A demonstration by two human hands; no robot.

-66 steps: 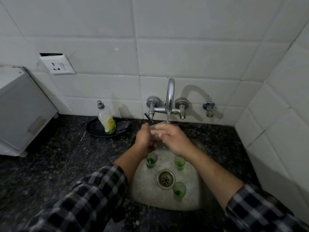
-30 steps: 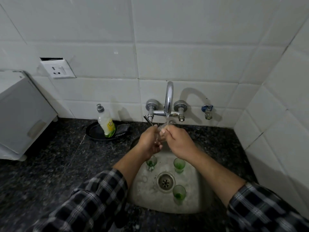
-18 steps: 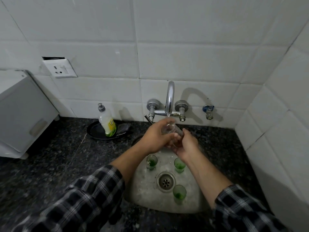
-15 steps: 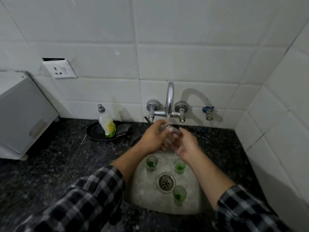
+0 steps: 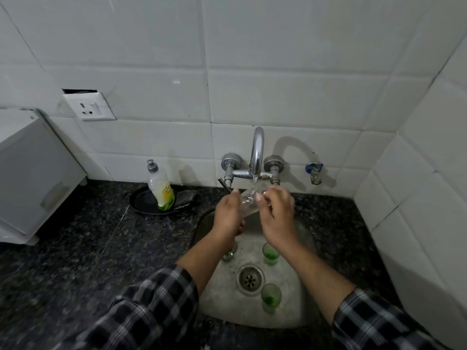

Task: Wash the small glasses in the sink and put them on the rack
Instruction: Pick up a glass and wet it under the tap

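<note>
Glass (image 5: 248,203), clear, under tap (image 5: 257,152) stream above sink (image 5: 293,311), betw. left hand (image 5: 228,214) & right hand (image 5: 276,217); both grip it, fingers curled. Soap bottle (image 5: 161,189): yellow label, text unreadable.

The counter (image 5: 88,248) is dark stone with light specks. A round black dish (image 5: 144,204) sits on it by the wall, with a bottle (image 5: 161,190) standing in it. A white box (image 5: 32,173) sits at the left end. The steel sink (image 5: 298,311) is set into the counter. Three green glasses (image 5: 271,298) stand upright on its floor, around the drain (image 5: 250,278).
</note>
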